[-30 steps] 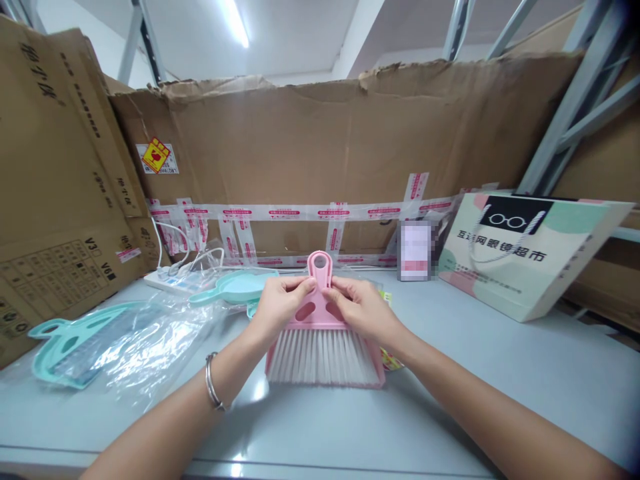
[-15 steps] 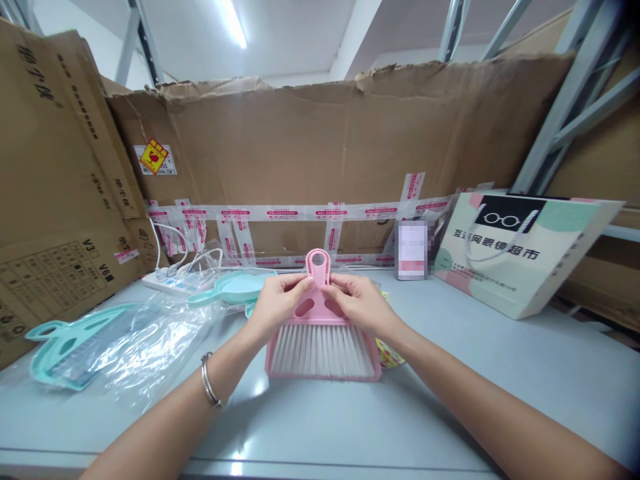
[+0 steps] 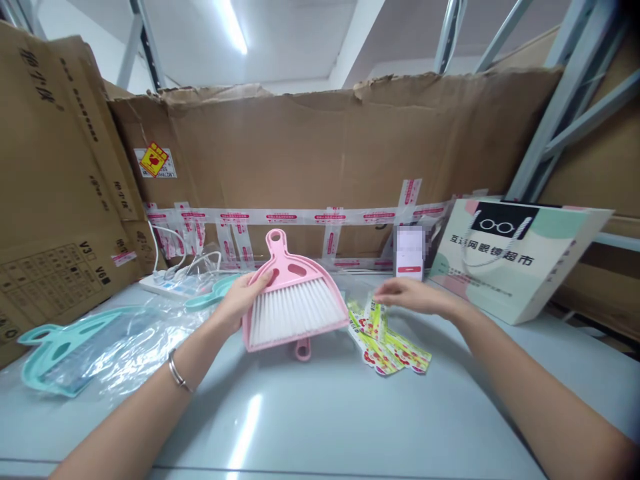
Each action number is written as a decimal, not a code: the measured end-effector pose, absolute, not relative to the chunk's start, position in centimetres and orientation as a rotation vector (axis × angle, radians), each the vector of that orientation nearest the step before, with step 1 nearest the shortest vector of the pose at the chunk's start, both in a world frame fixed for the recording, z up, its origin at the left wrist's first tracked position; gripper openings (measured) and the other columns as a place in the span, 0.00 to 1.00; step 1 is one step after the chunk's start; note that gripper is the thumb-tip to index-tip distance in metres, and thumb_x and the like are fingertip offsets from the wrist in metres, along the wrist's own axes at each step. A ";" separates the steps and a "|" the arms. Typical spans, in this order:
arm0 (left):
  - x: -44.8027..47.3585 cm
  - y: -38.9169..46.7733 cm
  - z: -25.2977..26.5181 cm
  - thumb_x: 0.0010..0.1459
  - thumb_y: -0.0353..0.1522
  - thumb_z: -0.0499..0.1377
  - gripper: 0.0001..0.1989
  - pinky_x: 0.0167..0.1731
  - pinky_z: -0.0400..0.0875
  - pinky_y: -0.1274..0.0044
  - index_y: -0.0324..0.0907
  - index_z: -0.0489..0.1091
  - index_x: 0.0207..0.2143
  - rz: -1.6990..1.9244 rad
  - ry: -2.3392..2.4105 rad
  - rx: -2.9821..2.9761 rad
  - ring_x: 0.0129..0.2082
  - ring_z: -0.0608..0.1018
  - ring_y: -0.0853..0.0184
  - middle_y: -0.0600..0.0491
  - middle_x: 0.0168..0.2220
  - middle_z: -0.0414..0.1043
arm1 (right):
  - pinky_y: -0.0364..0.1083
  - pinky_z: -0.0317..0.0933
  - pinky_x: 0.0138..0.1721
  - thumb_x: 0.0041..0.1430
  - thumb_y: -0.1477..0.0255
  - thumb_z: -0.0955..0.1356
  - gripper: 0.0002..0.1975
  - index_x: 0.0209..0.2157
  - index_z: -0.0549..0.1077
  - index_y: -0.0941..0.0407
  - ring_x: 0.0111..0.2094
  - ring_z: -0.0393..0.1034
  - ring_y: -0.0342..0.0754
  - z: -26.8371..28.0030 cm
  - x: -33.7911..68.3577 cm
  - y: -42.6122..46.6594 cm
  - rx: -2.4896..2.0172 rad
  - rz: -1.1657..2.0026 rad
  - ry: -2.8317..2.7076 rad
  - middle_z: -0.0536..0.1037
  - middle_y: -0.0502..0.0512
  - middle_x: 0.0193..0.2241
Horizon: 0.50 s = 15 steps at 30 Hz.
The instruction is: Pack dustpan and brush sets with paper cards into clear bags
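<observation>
A pink dustpan with a white-bristled hand brush nested against it is held up and tilted above the table by my left hand, closed on its left edge. Below its lower edge pokes out a pink handle end with a hole; the rest of that piece is hidden. My right hand is at a small pile of yellow-green printed cards. Its fingertips pinch the top of one upright card.
At left lie a mint dustpan set in clear plastic and another mint piece. A power strip sits behind. A phone leans at the back, beside a paper bag. Cardboard boxes wall the table.
My left hand has carried the dustpan and brush leftward and tilted them. My right hand has let go of them and moved right to the cards, which are now uncovered.
</observation>
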State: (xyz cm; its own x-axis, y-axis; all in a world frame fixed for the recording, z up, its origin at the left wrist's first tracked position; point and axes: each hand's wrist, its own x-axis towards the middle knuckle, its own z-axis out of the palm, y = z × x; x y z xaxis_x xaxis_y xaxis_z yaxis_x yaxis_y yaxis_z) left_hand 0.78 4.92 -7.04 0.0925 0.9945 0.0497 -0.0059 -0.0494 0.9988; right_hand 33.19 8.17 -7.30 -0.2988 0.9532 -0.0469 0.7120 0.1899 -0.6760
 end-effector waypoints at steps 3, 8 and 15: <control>-0.1 5.0 -7.7 0.44 0.46 0.61 0.23 0.27 0.66 0.77 0.38 0.71 0.35 1.247 1.199 1.259 0.28 0.74 0.64 0.49 0.31 0.75 | 0.46 0.61 0.35 0.38 0.59 0.70 0.19 0.31 0.73 0.57 0.35 0.70 0.52 -8.9 35.3 9.0 -1.804 0.753 -2.168 0.76 0.57 0.34; 0.5 4.0 -7.9 0.44 0.47 0.61 0.23 0.26 0.65 0.79 0.38 0.70 0.36 1.273 1.231 1.279 0.28 0.74 0.65 0.50 0.30 0.75 | 0.48 0.59 0.39 0.43 0.58 0.68 0.26 0.40 0.68 0.62 0.39 0.67 0.55 -11.7 36.7 11.8 -1.957 0.523 -1.937 0.72 0.66 0.38; 1.4 3.0 -7.7 0.46 0.45 0.61 0.22 0.24 0.65 0.80 0.38 0.70 0.38 1.223 1.163 1.258 0.26 0.74 0.67 0.49 0.32 0.75 | 0.45 0.57 0.28 0.30 0.59 0.73 0.21 0.26 0.71 0.59 0.28 0.66 0.49 -13.5 36.0 13.1 -1.847 0.644 -1.890 0.73 0.55 0.25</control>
State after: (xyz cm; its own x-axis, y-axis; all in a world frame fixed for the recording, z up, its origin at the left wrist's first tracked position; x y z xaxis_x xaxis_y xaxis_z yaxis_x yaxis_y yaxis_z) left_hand 1.42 3.00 -7.68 0.0299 0.9984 0.0483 -0.0014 -0.0483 0.9988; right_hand 36.04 13.10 -13.48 -0.0308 0.9993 -0.0233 0.8053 0.0110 -0.5927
